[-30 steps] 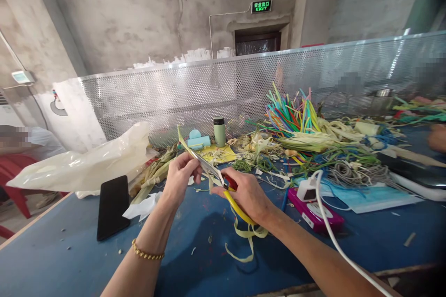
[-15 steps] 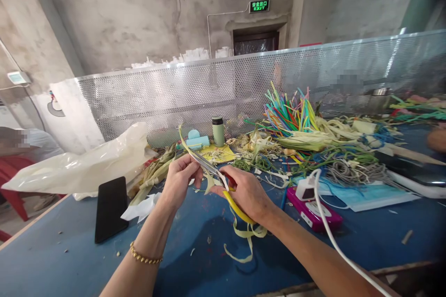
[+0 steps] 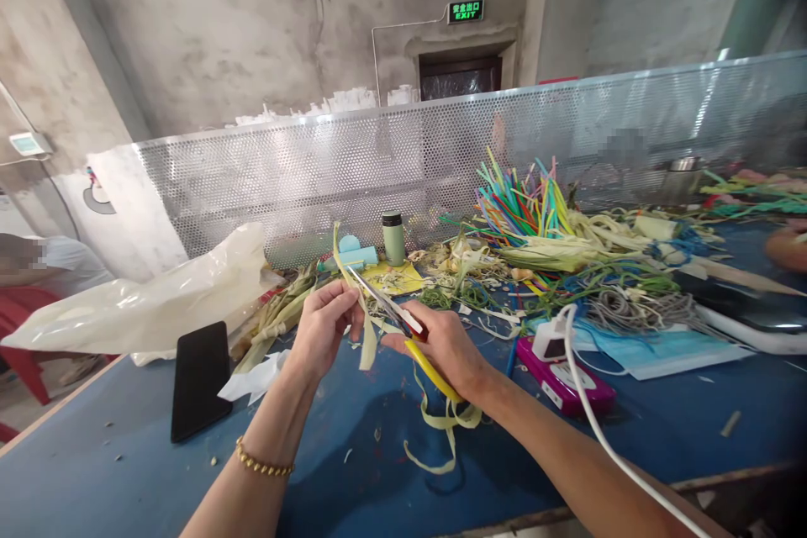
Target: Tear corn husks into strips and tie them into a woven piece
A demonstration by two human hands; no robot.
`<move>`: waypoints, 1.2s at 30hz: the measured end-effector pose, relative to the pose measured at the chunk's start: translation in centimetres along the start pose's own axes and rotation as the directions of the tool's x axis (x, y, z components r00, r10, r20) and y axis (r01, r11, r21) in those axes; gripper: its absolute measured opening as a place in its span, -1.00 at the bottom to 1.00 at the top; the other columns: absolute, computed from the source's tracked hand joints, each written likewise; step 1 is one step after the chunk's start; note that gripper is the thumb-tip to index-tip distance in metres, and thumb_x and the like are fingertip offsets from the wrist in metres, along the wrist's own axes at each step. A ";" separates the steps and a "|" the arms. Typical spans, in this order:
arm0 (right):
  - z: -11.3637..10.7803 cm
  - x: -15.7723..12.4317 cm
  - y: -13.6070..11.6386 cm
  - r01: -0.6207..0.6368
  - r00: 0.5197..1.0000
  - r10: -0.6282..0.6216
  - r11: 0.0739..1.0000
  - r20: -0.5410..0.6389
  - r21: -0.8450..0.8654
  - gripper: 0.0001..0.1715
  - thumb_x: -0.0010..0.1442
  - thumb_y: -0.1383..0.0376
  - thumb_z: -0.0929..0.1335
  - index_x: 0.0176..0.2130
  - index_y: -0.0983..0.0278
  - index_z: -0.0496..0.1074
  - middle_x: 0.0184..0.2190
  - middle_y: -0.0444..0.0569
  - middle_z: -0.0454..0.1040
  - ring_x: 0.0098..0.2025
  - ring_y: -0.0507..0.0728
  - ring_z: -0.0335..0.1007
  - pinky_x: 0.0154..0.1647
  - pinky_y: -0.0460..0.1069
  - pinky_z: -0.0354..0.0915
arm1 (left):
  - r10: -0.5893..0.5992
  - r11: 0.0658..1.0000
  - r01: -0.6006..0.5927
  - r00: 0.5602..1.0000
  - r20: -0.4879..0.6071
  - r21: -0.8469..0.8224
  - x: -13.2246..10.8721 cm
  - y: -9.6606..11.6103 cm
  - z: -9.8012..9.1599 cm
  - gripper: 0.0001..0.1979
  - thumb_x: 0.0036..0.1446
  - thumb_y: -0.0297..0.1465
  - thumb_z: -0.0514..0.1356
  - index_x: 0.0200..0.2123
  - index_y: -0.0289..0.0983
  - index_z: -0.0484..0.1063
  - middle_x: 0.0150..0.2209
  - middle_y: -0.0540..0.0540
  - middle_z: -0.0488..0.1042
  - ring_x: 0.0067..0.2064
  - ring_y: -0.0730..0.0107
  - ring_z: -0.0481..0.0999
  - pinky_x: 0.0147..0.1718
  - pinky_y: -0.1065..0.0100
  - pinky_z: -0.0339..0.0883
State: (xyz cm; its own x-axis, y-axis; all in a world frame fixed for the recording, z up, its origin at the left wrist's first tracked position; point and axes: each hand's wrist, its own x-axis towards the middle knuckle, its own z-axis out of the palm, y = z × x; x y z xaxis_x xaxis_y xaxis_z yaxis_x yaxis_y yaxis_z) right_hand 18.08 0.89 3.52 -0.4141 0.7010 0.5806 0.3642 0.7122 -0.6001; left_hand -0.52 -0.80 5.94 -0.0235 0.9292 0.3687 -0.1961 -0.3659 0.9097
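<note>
Blue surface, husk-littered; pale strip held above it, pinched in left hand fingers; scissors clamped in right hand, blades at strip; trimming judged under way; taut hold called for.

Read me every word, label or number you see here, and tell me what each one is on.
"EXIT": green lit sign above the doorway.
Chinese characters above it on the same sign: too small to read surely.
Wall unit display: blurred, unreadable.
No readable marks on the scissors in the right hand, the phone, the green bottle.
</note>
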 end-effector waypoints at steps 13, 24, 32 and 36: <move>-2.1 2.9 3.1 -0.190 0.695 0.669 0.522 -0.261 0.831 -0.46 0.04 -0.16 0.39 -0.35 0.23 0.25 -0.69 -0.28 0.20 -0.75 -0.08 0.09 -0.81 -0.17 0.10 | -0.035 0.998 0.031 0.995 -0.096 -0.048 0.2 -0.2 0.2 -0.80 -0.01 -0.40 0.10 -0.64 -0.26 0.25 -0.73 0.04 0.21 -0.72 0.52 0.19 -0.69 0.41 0.02; -3.7 2.9 7.7 -0.486 0.868 0.469 0.735 -0.164 -0.474 -0.58 0.07 0.24 0.38 -0.06 0.32 0.45 -0.17 0.15 0.53 -0.10 0.26 0.48 -0.16 0.02 0.33 | -0.085 0.996 0.080 0.990 -0.112 -0.046 0.6 -0.7 0.1 -0.85 -0.02 -0.32 0.15 -0.49 -0.30 0.36 -0.70 0.04 0.32 -0.73 0.51 0.22 -0.71 0.44 0.07; -3.6 2.4 8.9 -0.509 0.792 0.588 0.486 -0.165 -0.710 -0.63 0.19 0.39 0.24 -0.06 0.44 0.48 -0.09 0.40 0.48 0.00 0.37 0.46 -0.09 0.12 0.33 | -0.048 0.978 0.046 0.999 0.005 0.203 0.1 -1.4 0.5 -0.77 0.12 -0.24 0.09 -0.43 -0.29 0.37 -0.69 0.05 0.32 -0.71 0.50 0.24 -0.71 0.47 0.08; -3.7 2.8 8.9 -0.520 0.784 0.598 0.488 -0.166 -0.701 -0.67 0.18 0.34 0.28 -0.10 0.42 0.49 -0.11 0.35 0.51 -0.03 0.36 0.47 -0.10 0.11 0.32 | -0.073 0.988 0.062 0.995 0.073 0.138 0.3 -1.6 0.3 -0.75 0.11 -0.25 0.12 -0.53 -0.27 0.28 -0.71 0.14 0.11 -0.72 0.61 0.06 -0.71 0.51 -0.05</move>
State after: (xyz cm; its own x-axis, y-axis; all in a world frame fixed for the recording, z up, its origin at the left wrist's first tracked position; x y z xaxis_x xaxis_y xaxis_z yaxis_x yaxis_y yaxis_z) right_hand 23.32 9.34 1.82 0.0313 0.9818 0.1875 0.9778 0.0088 -0.2095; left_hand 0.07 0.01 4.64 0.0630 0.9472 0.3143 -0.0597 -0.3108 0.9486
